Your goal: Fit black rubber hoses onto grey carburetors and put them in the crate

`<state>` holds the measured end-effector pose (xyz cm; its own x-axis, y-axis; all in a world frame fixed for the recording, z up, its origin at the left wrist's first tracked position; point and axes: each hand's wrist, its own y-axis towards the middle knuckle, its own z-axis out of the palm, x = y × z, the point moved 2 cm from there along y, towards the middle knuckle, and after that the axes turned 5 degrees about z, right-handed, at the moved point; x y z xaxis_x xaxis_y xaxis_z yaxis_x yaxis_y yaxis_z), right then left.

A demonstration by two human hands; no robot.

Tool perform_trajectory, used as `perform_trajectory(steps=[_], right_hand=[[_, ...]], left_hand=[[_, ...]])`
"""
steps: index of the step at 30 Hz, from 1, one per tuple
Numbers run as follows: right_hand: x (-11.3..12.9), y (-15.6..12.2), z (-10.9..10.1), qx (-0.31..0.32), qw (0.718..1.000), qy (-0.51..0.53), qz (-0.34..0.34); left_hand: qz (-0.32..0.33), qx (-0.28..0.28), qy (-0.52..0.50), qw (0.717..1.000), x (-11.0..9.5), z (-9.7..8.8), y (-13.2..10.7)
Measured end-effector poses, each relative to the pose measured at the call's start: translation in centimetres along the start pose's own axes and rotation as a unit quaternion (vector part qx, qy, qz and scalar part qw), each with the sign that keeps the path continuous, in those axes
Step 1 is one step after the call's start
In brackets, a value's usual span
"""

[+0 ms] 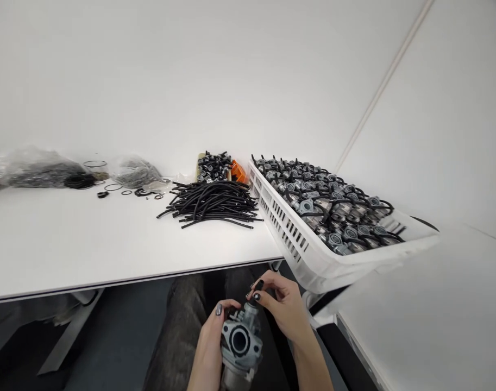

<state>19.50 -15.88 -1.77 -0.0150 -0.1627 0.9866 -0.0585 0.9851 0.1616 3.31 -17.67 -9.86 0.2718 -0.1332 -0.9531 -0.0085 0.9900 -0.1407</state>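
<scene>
Over my lap, my left hand [210, 338] is wrapped around a grey metal carburetor [248, 360], its round bore facing up towards me. My right hand [287, 305] pinches a small black cap [259, 284] between thumb and fingertips at the carburetor's upper end. A bit of coil spring [248, 296] shows beside the fingertips, just above the carburetor's neck. Whether the cap touches the neck cannot be made out, as my right fingers cover part of it.
On the white table [109, 244] lies a pile of black hoses [211, 202]. Behind it is a container of black caps [213, 165] beside an orange piece [237, 171]. A white crate [288, 231] of carburetors overhangs the table edge. Plastic bags [39, 165] and rubber rings [113, 187] lie left.
</scene>
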Motion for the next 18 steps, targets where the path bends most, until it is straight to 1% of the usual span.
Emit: perform_trajectory(steps=[2, 4, 8, 11, 13, 15, 18], right_hand=[[-0.1, -0.6, -0.5, -0.011, 1.000, -0.012, 0.017], [-0.2, -1.0, -0.8, -0.022, 0.999, -0.010, 0.025], [-0.5, -1.4, -0.9, -0.031, 0.999, 0.014, 0.023], [-0.7, -1.4, -0.7, -0.030, 0.999, 0.029, 0.020], [-0.8, -1.4, -0.6, -0.032, 0.999, 0.031, 0.019], [-0.8, -1.3, -0.4, -0.032, 0.999, 0.022, 0.020], [-0.5, -0.7, -0.1, -0.014, 1.000, -0.003, 0.023]], left_hand=[[-0.009, 0.001, 0.046, 0.999, -0.1, 0.2, -0.2], [0.004, -0.007, 0.086, 0.996, -0.7, 0.6, -0.8], [0.070, -0.018, 0.147, 0.986, -2.8, 1.7, -2.4], [0.101, -0.027, 0.182, 0.978, -3.8, 1.9, -3.0], [0.099, -0.020, 0.194, 0.976, -4.1, 1.7, -3.0], [0.085, -0.014, 0.185, 0.979, -4.0, 1.4, -2.7], [0.045, -0.036, 0.117, 0.991, -3.2, 0.8, -2.1]])
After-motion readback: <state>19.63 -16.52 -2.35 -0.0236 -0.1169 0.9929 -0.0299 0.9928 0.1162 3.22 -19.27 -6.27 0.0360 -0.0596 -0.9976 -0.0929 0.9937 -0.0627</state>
